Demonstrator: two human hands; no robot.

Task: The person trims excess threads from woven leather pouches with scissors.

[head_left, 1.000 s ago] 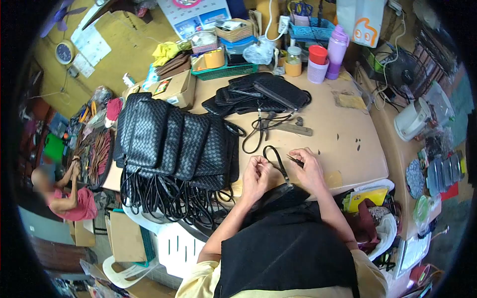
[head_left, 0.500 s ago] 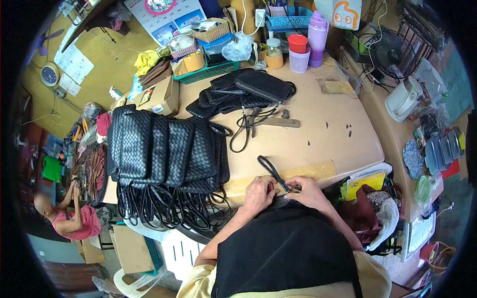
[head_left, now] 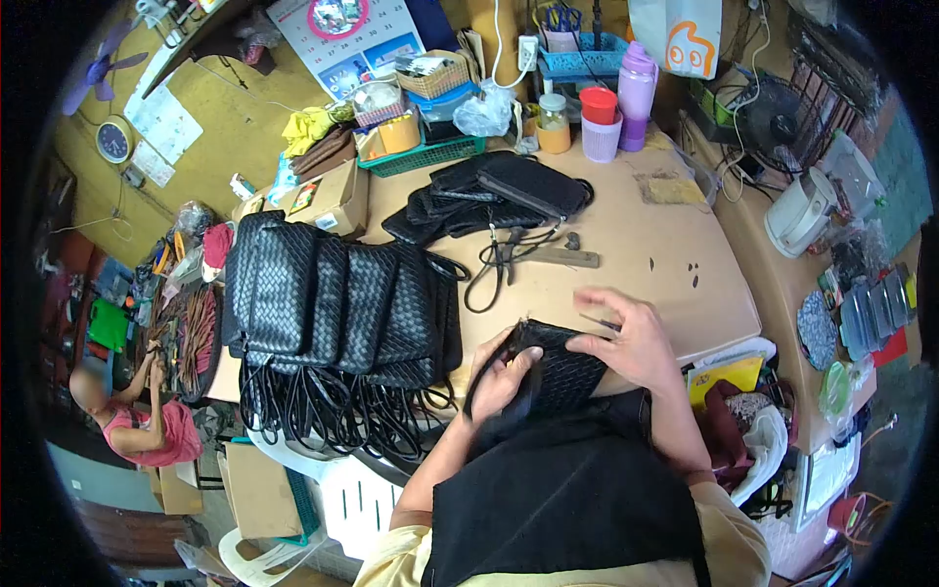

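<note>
My left hand (head_left: 502, 380) grips a black woven pouch (head_left: 562, 370) near the table's front edge, its thumb on top and a dark strap looping beside the fingers. Over the pouch's right side is my right hand (head_left: 626, 342), fingers spread, with a thin dark item between them that is too small to name. To the left lies a row of black woven bags (head_left: 333, 298) with cords hanging off the edge. Several black pouches (head_left: 489, 191) are piled further back, beside a wooden-handled hammer (head_left: 558, 256) and a looped cord.
The tan table (head_left: 626, 245) carries a cardboard box (head_left: 337, 201), a green basket (head_left: 421, 158), a pink cup (head_left: 601, 137) and a purple bottle (head_left: 637, 98) at the back. Bags and cloth (head_left: 748, 421) sit low at right. Another person (head_left: 156, 421) is at far left.
The woven pouch has come up into view in front of my body. My right hand has lifted away and opened, and my left hand has shifted left. The camera view has shifted slightly.
</note>
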